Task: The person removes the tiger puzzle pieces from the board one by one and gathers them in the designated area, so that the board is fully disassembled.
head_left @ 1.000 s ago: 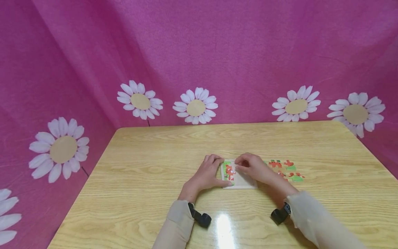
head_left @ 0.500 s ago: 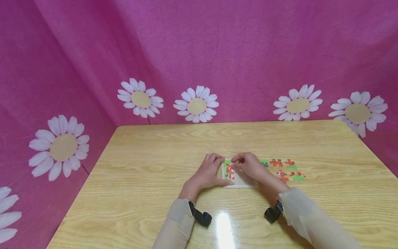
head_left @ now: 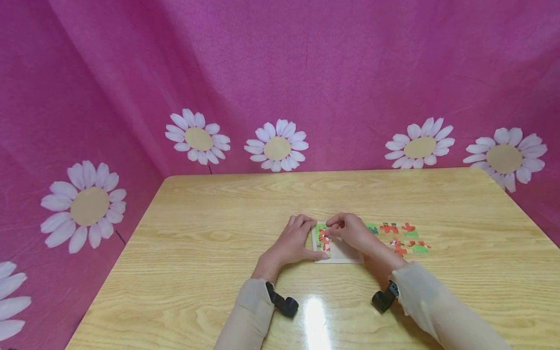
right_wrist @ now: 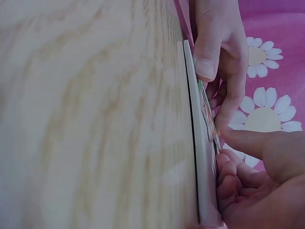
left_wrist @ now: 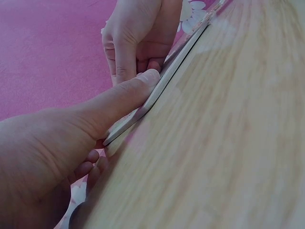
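A white-rimmed puzzle tray (head_left: pixel 345 261) lies on the table, with joined pieces of an orange animal on green (head_left: pixel 323 239) along its left side. My left hand (head_left: pixel 292 245) grips the tray's left end, its thumb on the near rim and its fingers at the far corner. Over the tray, my right hand (head_left: pixel 353 234) pinches a puzzle piece (right_wrist: pixel 218 144) at the edge of the joined ones. Fingers largely hide that piece in the head view. In the left wrist view, the left thumb (left_wrist: pixel 119 100) presses on the tray's edge (left_wrist: pixel 157 95).
Several loose orange and green puzzle pieces (head_left: pixel 399 249) lie right of the tray on the wooden table (head_left: pixel 210 233), partly behind the right hand. A pink curtain with daisies (head_left: pixel 341 87) hangs behind the table and along its sides.
My right hand has moved left over the tray to the joined pieces, then stayed there almost still. The left hand has kept its hold on the tray.
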The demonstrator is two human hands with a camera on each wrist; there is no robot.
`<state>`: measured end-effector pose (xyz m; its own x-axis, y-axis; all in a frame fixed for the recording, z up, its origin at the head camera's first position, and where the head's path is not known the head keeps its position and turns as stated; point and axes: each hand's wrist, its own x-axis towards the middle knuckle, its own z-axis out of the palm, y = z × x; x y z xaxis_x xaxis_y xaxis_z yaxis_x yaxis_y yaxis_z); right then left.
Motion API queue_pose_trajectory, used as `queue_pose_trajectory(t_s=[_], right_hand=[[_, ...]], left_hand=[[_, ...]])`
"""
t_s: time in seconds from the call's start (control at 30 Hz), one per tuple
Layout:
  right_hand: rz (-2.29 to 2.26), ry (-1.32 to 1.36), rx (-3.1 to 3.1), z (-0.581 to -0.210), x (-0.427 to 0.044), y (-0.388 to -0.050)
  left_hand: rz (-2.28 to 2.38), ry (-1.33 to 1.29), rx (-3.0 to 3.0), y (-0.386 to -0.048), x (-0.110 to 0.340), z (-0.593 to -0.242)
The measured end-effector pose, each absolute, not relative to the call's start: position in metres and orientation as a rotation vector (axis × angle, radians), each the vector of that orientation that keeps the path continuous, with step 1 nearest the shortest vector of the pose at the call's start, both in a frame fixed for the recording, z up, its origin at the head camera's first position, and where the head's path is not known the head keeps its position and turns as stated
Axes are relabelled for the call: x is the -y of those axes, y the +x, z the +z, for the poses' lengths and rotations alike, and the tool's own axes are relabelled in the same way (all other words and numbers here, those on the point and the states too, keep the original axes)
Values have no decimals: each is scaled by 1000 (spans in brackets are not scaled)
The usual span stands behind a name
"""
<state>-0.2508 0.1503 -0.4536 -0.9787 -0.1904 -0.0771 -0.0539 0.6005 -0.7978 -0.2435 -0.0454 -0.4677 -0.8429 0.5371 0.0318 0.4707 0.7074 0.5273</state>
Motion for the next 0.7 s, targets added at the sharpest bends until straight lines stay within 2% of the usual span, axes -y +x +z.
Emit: queue_pose_trajectory(t_s=[0.5, 0.7], right_hand=[[-1384, -213, -2777, -459, -143, -250], [-1356, -302, -2811, -459, -144, -248]], left_hand=[[797, 832, -2790, -244, 46, -468], [816, 826, -2791, -244, 45, -468]])
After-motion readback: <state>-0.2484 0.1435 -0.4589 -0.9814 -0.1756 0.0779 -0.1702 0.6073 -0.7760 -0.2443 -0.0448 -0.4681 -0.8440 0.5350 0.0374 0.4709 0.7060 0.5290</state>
